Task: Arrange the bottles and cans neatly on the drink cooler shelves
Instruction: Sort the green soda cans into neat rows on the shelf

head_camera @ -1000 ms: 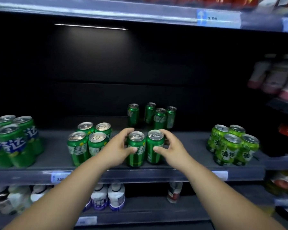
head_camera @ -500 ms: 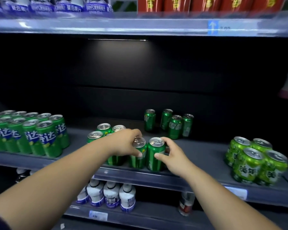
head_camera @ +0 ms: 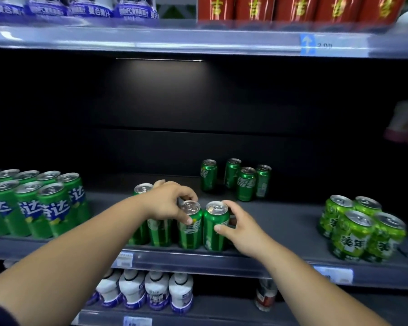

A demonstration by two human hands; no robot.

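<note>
Two dark green cans stand side by side at the front of the grey middle shelf [head_camera: 280, 222]. My left hand [head_camera: 169, 201] grips the left can [head_camera: 190, 229] from above and the side, thumb on its front. My right hand [head_camera: 240, 229] wraps the right can [head_camera: 216, 228] from the right. Both cans are pressed against a cluster of the same green cans [head_camera: 151, 229], partly hidden behind my left hand and wrist. Several more dark green cans [head_camera: 236, 178] stand loosely grouped at the back of the shelf.
A block of green-and-blue cans [head_camera: 33, 205] fills the shelf's left end. Lime-green cans [head_camera: 360, 228] sit at the right. Above are blue-labelled bottles [head_camera: 87, 7] and red cartons [head_camera: 297, 7]. White bottles [head_camera: 146, 290] stand on the lower shelf.
Both hands slid the two front cans left until they met the neighbouring can cluster. My left hand rose onto the top of its can. The camera view tilted up and left.
</note>
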